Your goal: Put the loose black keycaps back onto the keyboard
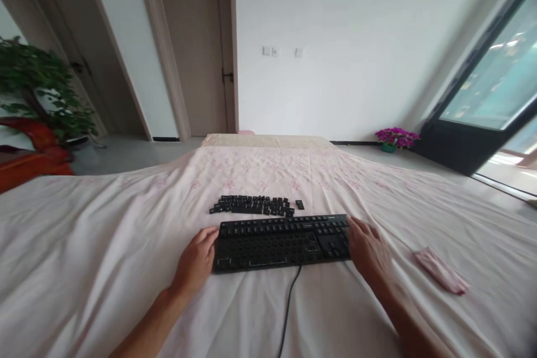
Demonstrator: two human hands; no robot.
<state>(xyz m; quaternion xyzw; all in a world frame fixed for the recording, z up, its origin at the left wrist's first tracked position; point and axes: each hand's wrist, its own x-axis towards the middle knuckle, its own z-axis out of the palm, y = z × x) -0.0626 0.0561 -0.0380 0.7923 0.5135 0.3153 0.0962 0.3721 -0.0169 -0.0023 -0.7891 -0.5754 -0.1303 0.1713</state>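
A black computer keyboard [268, 246] lies in front of me, many of its keycaps off in the main letter area. The top rows and part of the number pad still carry caps. My left hand [201, 251] grips its left end, thumb and fingers at the edge. At the opposite end my right hand [369, 243] is closed around the right edge. Just beyond the keyboard, loose black keycaps [251, 205] lie in rough rows, with one separate keycap [299, 204] to their right.
A dark cable [289, 307] runs from the keyboard toward me over the pale pink cloth [235, 319]. To the right lies a folded pink cloth [440, 270]. Beyond are purple flowers [396, 137], a leafy plant [39, 84] and a red wooden chair [33, 151].
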